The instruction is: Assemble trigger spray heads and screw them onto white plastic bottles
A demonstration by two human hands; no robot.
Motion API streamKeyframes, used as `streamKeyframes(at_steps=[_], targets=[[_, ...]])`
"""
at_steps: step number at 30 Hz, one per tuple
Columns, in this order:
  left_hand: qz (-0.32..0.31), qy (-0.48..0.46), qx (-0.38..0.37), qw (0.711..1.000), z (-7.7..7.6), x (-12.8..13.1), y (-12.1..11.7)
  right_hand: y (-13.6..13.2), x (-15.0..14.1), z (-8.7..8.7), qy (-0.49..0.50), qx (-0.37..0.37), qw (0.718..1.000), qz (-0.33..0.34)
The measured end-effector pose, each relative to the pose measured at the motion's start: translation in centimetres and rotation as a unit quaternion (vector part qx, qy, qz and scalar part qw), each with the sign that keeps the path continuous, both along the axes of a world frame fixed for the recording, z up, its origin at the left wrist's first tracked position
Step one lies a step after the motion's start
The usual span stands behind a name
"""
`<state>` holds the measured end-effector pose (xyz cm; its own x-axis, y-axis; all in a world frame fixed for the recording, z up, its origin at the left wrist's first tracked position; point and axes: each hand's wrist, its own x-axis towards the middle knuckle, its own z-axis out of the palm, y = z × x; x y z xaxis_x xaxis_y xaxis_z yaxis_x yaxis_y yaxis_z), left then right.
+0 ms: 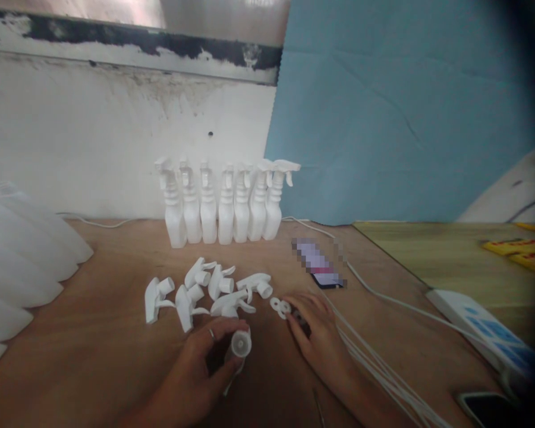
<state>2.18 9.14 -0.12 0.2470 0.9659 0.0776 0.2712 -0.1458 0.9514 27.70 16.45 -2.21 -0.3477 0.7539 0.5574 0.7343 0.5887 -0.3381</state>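
My left hand is closed round a white trigger sprayer head, its round collar facing up towards me. A ring sits on one finger of that hand. At the right, my right hand rests low over the wood, thumb and fingers apart, its fingertips at a few small white ring washers. Whether a washer is between those fingers is hard to see. Just beyond my left hand lie several loose white trigger sprayer heads on their sides.
Several white spray bottles with heads fitted stand in a row by the wall. Translucent bottles lie stacked at the left. A phone, white cables, a white-and-blue box and a dark device are on the right.
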Motion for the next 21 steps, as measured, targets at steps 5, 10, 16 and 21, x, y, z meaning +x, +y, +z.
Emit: streamKeyframes(at_steps=[5,10,16,21], targets=[[-0.035,0.048,-0.047,0.997,1.3,-0.6,-0.2,-0.2,0.0,0.2,0.032,-0.001,0.999,0.011],[-0.108,0.079,0.013,0.991,1.6,-0.8,-0.7,-0.8,-0.5,0.9,0.076,0.009,0.996,0.046],[-0.068,0.093,0.105,0.988,0.5,-0.1,-0.4,-2.7,-2.0,1.8,0.098,0.007,0.989,0.114],[-0.074,0.11,0.186,0.974,-0.6,-0.2,-0.1,-3.8,-2.7,2.2,0.094,0.026,0.977,0.191]])
